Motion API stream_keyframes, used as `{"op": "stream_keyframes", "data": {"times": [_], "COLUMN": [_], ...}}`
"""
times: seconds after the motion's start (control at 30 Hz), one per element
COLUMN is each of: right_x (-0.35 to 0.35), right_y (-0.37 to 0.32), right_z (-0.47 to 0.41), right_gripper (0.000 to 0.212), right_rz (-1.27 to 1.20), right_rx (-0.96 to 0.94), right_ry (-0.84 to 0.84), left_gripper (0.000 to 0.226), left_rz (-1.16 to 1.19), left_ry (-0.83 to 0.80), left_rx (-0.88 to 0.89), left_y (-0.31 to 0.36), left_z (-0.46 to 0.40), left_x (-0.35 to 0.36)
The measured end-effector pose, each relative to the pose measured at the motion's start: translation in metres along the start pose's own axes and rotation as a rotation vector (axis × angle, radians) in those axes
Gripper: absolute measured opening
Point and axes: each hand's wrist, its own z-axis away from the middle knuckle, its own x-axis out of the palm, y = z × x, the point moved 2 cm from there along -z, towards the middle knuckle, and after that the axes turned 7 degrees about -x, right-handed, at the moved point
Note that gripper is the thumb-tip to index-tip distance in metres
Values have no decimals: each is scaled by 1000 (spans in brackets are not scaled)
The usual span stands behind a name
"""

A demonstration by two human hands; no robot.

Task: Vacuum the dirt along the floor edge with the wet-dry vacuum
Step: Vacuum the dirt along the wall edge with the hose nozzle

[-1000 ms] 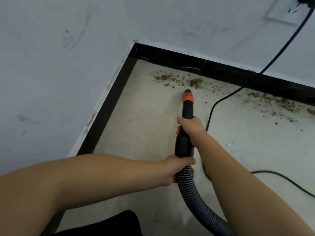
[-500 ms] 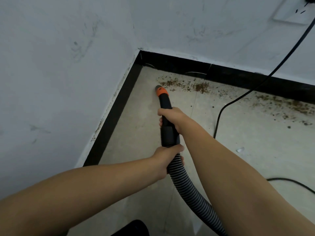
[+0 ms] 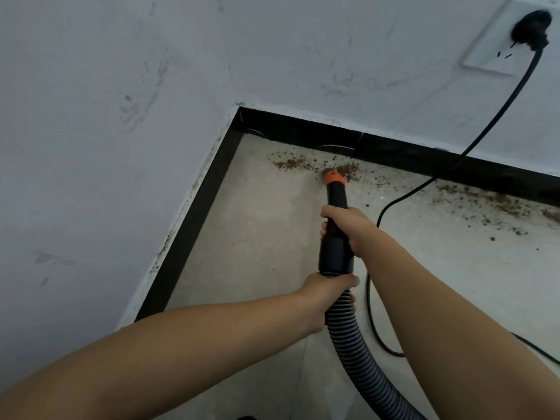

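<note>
From the head view, the black vacuum wand with an orange tip [image 3: 333, 189] has swung right from the corner into the brown dirt strip [image 3: 306, 164] beside the black baseboard [image 3: 394, 153]. Right hand [image 3: 345, 225] fingers wrap the wand; left hand [image 3: 327, 289] grips the ribbed grey hose [image 3: 351, 344]. Suction is likely starting on this patch; more dirt remains rightward.

Bare forearms [image 3: 212, 338], sleeveless, no rings or watch.

Hose [image 3: 360, 359] cut off below.
</note>
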Motion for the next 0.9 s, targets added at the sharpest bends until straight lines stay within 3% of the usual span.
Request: {"op": "stream_keyframes", "data": {"times": [0.23,0.37,0.73,0.9], "right_x": [55,82,21,11], "right_y": [-11,-20,-7,-12], "right_z": [-5,-12,-11,-15], "right_gripper": [12,14,12,14], "right_rz": [151,127,-47,-31], "right_rx": [-13,-24,-5,-9], "right_ry": [-205,-238,30,35], "left_gripper": [11,10,18,16], "left_rz": [140,175,-30,-6], "left_ry": [74,132,47,30], "left_rx": [25,63,22,27], "left_y": [5,19,17,20], "left_z": [4,5,0,-4], "left_x": [-28,-48,-24,-13]}}
